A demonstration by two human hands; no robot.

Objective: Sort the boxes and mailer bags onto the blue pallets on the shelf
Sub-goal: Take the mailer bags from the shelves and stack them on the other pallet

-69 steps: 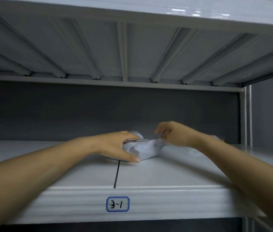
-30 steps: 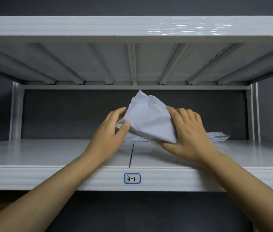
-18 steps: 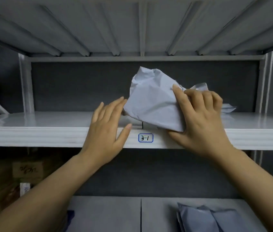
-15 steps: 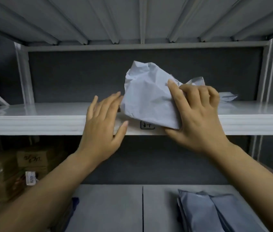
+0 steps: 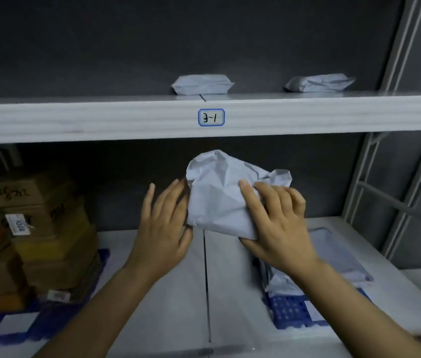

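Note:
My right hand (image 5: 278, 223) grips a crumpled white mailer bag (image 5: 217, 200) in the air below the upper shelf, over the lower shelf. My left hand (image 5: 164, 223) has straight fingers that touch the bag's left edge. On the lower shelf, a blue pallet (image 5: 292, 312) at the right carries a stack of mailer bags (image 5: 336, 251), partly hidden by my right arm. A blue pallet (image 5: 2, 326) at the left carries stacked cardboard boxes (image 5: 36, 228). Two more mailer bags (image 5: 201, 85) (image 5: 318, 83) lie on the upper shelf.
The upper shelf's front beam (image 5: 101, 120) carries a label "3-1" (image 5: 211, 117). A seam (image 5: 205, 280) divides the bare lower shelf between the pallets. Grey metal uprights and rails (image 5: 395, 197) stand at the right. A dark back wall closes the shelf.
The bag came off the upper shelf and down to the lower level in my right hand. My left hand let go its pinch and now only touches it. My view tilted down.

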